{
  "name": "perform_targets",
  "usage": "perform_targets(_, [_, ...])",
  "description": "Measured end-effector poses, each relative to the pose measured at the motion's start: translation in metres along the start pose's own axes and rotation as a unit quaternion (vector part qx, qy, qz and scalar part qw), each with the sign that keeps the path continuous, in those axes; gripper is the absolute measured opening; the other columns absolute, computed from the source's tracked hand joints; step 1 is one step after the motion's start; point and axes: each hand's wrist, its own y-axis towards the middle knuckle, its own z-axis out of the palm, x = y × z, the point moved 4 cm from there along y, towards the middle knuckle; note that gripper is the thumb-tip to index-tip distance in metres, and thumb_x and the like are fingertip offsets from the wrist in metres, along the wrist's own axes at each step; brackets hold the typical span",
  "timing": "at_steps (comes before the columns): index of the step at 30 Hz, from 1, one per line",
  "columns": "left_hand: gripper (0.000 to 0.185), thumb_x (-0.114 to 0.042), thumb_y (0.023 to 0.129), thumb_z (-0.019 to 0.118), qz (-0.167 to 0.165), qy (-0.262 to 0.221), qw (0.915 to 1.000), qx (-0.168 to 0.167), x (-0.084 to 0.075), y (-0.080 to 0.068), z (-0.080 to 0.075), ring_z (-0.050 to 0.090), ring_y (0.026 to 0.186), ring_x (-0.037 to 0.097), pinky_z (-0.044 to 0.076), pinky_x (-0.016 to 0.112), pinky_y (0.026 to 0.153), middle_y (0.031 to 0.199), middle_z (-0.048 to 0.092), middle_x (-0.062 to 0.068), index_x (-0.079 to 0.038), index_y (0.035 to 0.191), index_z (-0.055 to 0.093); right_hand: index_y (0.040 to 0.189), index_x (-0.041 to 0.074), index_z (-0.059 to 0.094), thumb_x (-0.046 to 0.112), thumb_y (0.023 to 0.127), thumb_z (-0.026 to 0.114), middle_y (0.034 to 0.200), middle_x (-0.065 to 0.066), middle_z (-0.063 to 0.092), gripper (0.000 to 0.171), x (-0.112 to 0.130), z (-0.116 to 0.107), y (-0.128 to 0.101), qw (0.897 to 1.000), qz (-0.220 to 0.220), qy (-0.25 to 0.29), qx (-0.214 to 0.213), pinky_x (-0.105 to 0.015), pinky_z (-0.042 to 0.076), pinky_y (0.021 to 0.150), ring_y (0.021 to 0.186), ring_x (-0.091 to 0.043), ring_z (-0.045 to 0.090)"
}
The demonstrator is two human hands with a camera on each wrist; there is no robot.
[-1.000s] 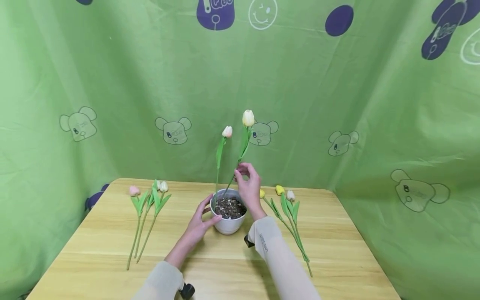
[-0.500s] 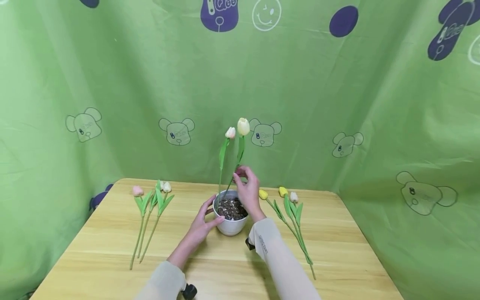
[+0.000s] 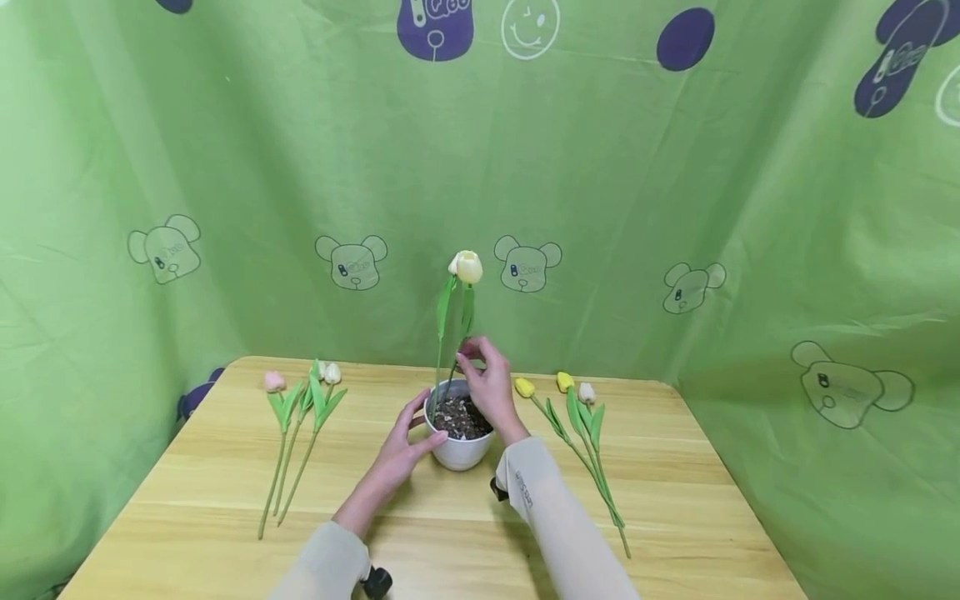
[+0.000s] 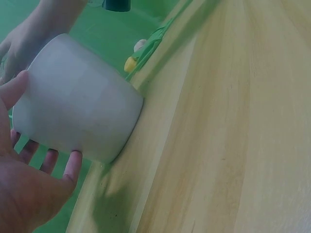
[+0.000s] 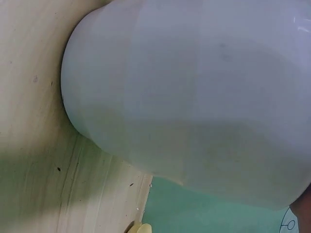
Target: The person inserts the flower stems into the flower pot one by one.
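1. White flowerpot [image 3: 459,456]: smooth-walled, rounded and tapering to its base; upright on the table, midway between the left and right edges, nearer the far edge. It contains dark, crumbly soil [image 3: 463,419] flecked with pale bits.
2. Left hand [image 3: 400,454]: thumb at the near rim, fingers spread and curved round the pot's left side, gripping it.
3. Right hand [image 3: 491,385]: thumb and fingers closed in a pinch on the thin stem of the cream tulip [image 3: 470,267], whose lower stem slants into the pot; whether its tip meets the soil cannot be told.
4. Pale tulip [image 3: 444,307]: standing in the pot's left side, its blossom partly behind the cream one.
5. Towards the far left corner: one pink tulip [image 3: 282,408] and two white tulips [image 3: 324,406], lying with slender green stems towards the near edge.
6. Right of the pot: two yellow tulips [image 3: 566,383] and a white tulip [image 3: 587,393], blossoms near the far edge.
7. Right sleeve [image 3: 551,508]: beige, with small dark lettering, not surely legible.
8. Table [image 3: 187,483]: pale wood grain, rounded far left corner.
9. Curtain [image 3: 622,183]: creased green cloth printed with bear heads, purple shapes and a winking face.
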Motion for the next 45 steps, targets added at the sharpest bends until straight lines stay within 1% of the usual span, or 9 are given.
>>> perform_targets(4, [0.083, -0.025, 0.091, 0.079, 0.004, -0.004, 1.0000, 0.000, 0.000, 0.000, -0.001, 0.040, 0.146, 0.040, 0.033, 0.072, 0.115, 0.169, 0.031, 0.007, -0.033, 0.161, 0.035, 0.107, 0.000, 0.065, 0.001, 0.097, 0.068, 0.102, -0.017, 0.070, 0.011, -0.001, 0.001, 0.000, 1.000, -0.005, -0.007, 0.011, -0.039, 0.066, 0.079, 0.097, -0.034, 0.072])
perform_targets(11, [0.083, -0.025, 0.092, 0.078, 0.006, -0.002, 1.0000, 0.002, 0.003, 0.001, -0.001, 0.040, 0.146, 0.040, 0.034, 0.071, 0.115, 0.169, 0.030, 0.008, -0.033, 0.161, 0.034, 0.108, 0.005, 0.066, 0.007, 0.099, 0.067, 0.103, -0.012, 0.071, 0.009, -0.003, 0.004, -0.002, 0.997, -0.019, -0.062, 0.037, -0.026, 0.064, 0.078, 0.098, -0.029, 0.073])
perform_targets(15, [0.083, -0.025, 0.091, 0.079, 0.003, -0.003, 1.0000, 0.001, 0.003, 0.001, -0.001, 0.040, 0.146, 0.040, 0.034, 0.071, 0.115, 0.169, 0.030, 0.007, -0.035, 0.161, 0.034, 0.109, 0.007, 0.067, 0.010, 0.100, 0.067, 0.103, -0.011, 0.072, 0.010, -0.002, 0.004, -0.004, 0.994, -0.027, -0.093, 0.048, -0.031, 0.064, 0.080, 0.098, -0.028, 0.072])
perform_targets(19, [0.083, -0.025, 0.092, 0.078, 0.004, -0.002, 1.0000, 0.002, 0.003, 0.000, 0.000, 0.040, 0.146, 0.040, 0.035, 0.070, 0.115, 0.169, 0.030, 0.007, -0.033, 0.161, 0.034, 0.108, 0.007, 0.068, 0.009, 0.100, 0.067, 0.105, -0.011, 0.072, 0.009, -0.001, 0.003, -0.005, 0.994, -0.012, -0.094, 0.056, -0.034, 0.064, 0.081, 0.100, -0.028, 0.072])
perform_targets(23, [0.082, -0.025, 0.092, 0.078, 0.008, -0.004, 1.0000, 0.004, 0.003, 0.001, 0.000, 0.040, 0.146, 0.040, 0.036, 0.069, 0.115, 0.169, 0.029, 0.007, -0.032, 0.161, 0.034, 0.109, 0.006, 0.069, 0.008, 0.098, 0.069, 0.106, -0.012, 0.072, 0.011, -0.001, 0.002, -0.005, 0.994, -0.002, -0.093, 0.056, -0.034, 0.064, 0.081, 0.101, -0.029, 0.072])
perform_targets(27, [0.083, -0.024, 0.092, 0.079, 0.010, -0.007, 0.9999, 0.005, 0.003, 0.001, 0.001, 0.040, 0.146, 0.040, 0.037, 0.069, 0.114, 0.169, 0.029, 0.007, -0.032, 0.161, 0.034, 0.108, 0.006, 0.069, 0.008, 0.097, 0.070, 0.105, -0.011, 0.073, 0.010, -0.003, 0.004, -0.004, 0.992, -0.017, -0.106, 0.060, -0.033, 0.064, 0.080, 0.100, -0.029, 0.072])
perform_targets(31, [0.084, -0.024, 0.092, 0.078, 0.007, -0.009, 0.9999, 0.005, 0.003, 0.001, 0.002, 0.039, 0.146, 0.041, 0.037, 0.069, 0.114, 0.169, 0.029, 0.007, -0.031, 0.162, 0.033, 0.106, 0.009, 0.069, 0.008, 0.098, 0.069, 0.104, -0.009, 0.073, 0.008, -0.004, 0.009, -0.004, 0.987, -0.029, -0.131, 0.084, -0.031, 0.064, 0.080, 0.100, -0.027, 0.073])
perform_targets(42, [0.084, -0.025, 0.092, 0.078, 0.004, -0.006, 1.0000, 0.002, 0.001, 0.001, 0.000, 0.039, 0.146, 0.041, 0.034, 0.071, 0.115, 0.170, 0.027, 0.008, -0.030, 0.162, 0.032, 0.102, 0.008, 0.068, 0.007, 0.097, 0.069, 0.100, -0.009, 0.074, 0.005, -0.003, 0.013, -0.003, 0.984, -0.025, -0.154, 0.090, -0.035, 0.064, 0.080, 0.098, -0.027, 0.073])
perform_targets(45, [0.084, -0.025, 0.092, 0.078, 0.004, -0.006, 1.0000, 0.002, 0.002, 0.001, 0.000, 0.039, 0.146, 0.041, 0.035, 0.070, 0.115, 0.170, 0.028, 0.007, -0.031, 0.162, 0.033, 0.102, 0.008, 0.068, 0.007, 0.097, 0.069, 0.100, -0.010, 0.074, 0.004, -0.004, 0.013, -0.001, 0.983, -0.013, -0.160, 0.086, -0.035, 0.064, 0.080, 0.098, -0.027, 0.073])
